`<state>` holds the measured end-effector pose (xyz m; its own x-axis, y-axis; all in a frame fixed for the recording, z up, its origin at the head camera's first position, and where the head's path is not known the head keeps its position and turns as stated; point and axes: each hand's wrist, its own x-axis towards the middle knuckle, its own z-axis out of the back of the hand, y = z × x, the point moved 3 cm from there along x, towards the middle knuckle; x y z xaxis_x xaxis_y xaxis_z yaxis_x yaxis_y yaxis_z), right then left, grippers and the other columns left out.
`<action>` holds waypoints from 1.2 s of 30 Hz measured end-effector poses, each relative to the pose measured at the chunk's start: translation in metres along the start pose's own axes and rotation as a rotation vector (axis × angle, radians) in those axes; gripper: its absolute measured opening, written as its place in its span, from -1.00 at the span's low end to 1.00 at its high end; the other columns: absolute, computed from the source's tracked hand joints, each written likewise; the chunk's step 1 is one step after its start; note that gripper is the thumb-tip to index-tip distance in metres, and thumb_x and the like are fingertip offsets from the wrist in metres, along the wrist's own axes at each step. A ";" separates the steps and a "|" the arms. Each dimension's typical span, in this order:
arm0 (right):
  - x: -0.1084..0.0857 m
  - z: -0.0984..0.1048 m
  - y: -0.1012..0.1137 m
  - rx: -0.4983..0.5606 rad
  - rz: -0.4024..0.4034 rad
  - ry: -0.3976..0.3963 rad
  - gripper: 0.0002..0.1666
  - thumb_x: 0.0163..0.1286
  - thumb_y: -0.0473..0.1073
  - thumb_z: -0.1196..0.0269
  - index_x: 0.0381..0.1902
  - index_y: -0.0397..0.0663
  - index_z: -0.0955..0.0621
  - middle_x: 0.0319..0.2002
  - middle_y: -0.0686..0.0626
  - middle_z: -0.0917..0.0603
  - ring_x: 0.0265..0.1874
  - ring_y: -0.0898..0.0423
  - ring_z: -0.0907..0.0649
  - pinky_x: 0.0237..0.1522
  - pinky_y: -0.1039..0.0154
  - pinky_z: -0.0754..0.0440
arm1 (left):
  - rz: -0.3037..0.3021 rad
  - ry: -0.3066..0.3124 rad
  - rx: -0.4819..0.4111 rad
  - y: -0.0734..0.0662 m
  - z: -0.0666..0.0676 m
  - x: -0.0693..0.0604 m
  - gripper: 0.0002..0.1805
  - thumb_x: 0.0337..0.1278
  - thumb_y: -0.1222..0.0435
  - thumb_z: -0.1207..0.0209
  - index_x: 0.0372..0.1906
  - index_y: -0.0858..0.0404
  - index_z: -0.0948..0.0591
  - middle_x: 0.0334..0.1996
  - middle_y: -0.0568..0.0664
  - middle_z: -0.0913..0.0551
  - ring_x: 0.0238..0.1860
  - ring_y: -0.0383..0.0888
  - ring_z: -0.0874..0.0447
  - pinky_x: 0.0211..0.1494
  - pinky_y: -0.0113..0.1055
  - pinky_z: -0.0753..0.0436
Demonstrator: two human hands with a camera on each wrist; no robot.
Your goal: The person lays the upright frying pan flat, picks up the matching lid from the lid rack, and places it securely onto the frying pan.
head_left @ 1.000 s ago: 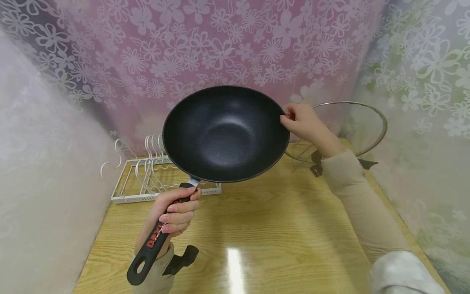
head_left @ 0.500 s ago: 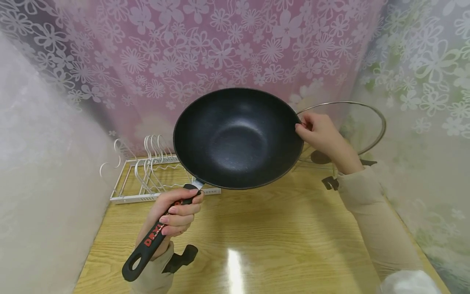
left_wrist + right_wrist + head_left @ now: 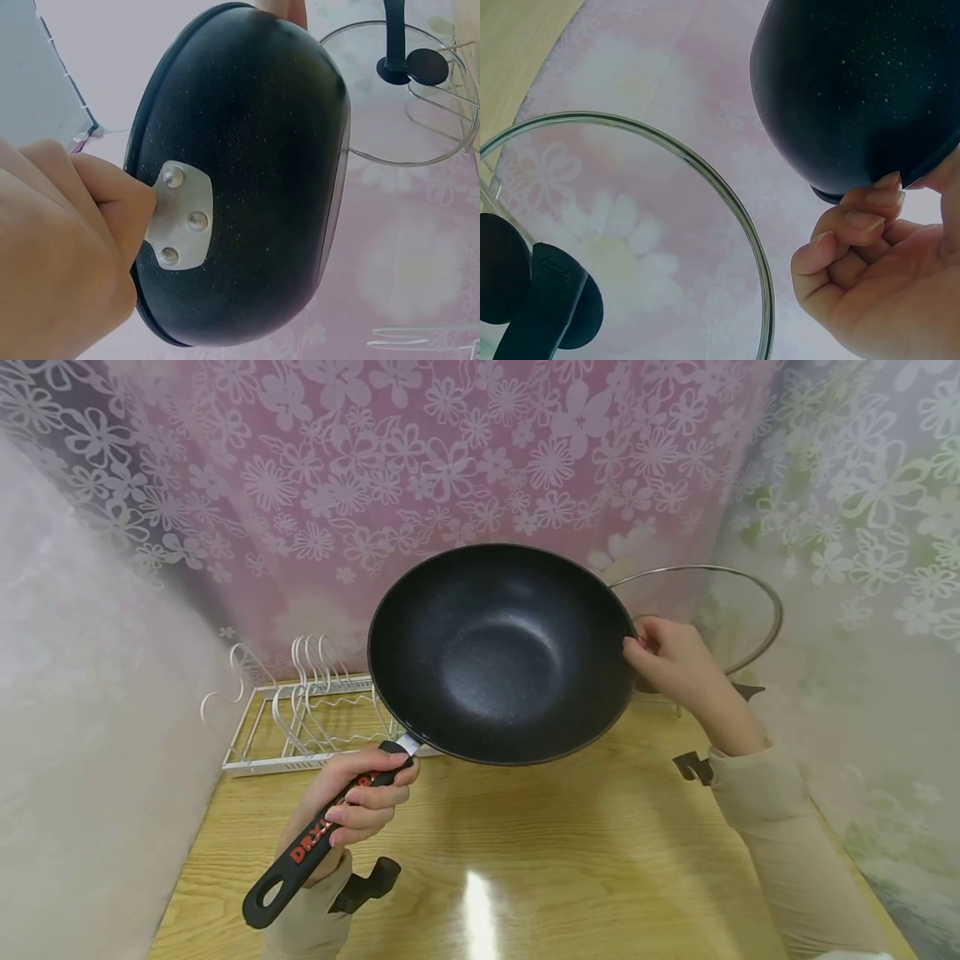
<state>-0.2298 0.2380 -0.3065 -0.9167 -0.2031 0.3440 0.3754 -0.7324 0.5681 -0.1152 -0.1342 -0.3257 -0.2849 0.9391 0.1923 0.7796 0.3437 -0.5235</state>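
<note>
A black wok [image 3: 498, 668] is held up above the table, tilted so that its inside faces the head camera. My left hand [image 3: 356, 802] grips its black handle [image 3: 281, 881], which bears red letters. At the right rim, my right hand [image 3: 678, 664] pinches the edge between thumb and fingers. The left wrist view shows the wok's speckled outside and a riveted metal bracket [image 3: 184, 217] beside the left hand [image 3: 67, 247]. In the right wrist view the right hand's curled fingertips [image 3: 870, 199] lie against the rim from below.
Behind the right hand a glass lid [image 3: 776, 610] with a metal rim stands upright in a wire stand, partly hidden. A white wire rack [image 3: 273, 764] sits at the table's back left. Floral curtains [image 3: 480, 460] close in the wooden table [image 3: 555, 852].
The wok has moved to the right and slightly down, covering more of the lid. My right hand has moved with its rim, and the handle has swung slightly lower and left.
</note>
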 end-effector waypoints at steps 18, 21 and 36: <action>-0.057 -0.002 -0.001 0.013 -0.062 0.001 -0.64 0.46 -0.16 -0.11 -0.55 -0.07 -0.32 -0.67 0.07 -0.27 -0.68 0.17 -0.29 -0.62 0.27 -0.23 | 0.086 -0.110 0.037 0.017 0.012 -0.011 -0.69 0.60 0.25 0.37 -0.19 0.28 -0.37 -0.67 -0.13 -0.15 -0.82 -0.36 -0.19 -0.67 -0.56 -0.55; -0.067 -0.003 -0.003 -0.010 -0.089 0.016 -0.64 0.47 -0.11 -0.11 -0.54 -0.05 -0.33 -0.64 0.05 -0.29 -0.67 0.15 -0.31 -0.62 0.27 -0.24 | 0.102 -0.129 0.031 0.021 0.015 -0.012 -0.69 0.60 0.24 0.37 -0.20 0.27 -0.37 -0.66 -0.14 -0.17 -0.80 -0.38 -0.25 -0.67 -0.56 -0.55; -0.109 -0.017 -0.018 0.115 -0.184 -0.026 -0.69 0.42 -0.22 -0.17 -0.52 -0.12 -0.36 -0.63 0.03 -0.31 -0.68 0.19 -0.31 -0.67 0.26 -0.25 | 0.152 -0.198 0.107 0.038 0.032 -0.014 -0.65 0.54 0.30 0.46 -0.31 0.22 -0.34 -0.69 -0.19 -0.16 -0.81 -0.43 -0.29 -0.76 -0.57 -0.46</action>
<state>-0.1384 0.2620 -0.3671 -0.9679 -0.0545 0.2452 0.2165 -0.6763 0.7041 -0.0993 -0.1337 -0.3746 -0.2802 0.9583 -0.0557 0.7615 0.1866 -0.6207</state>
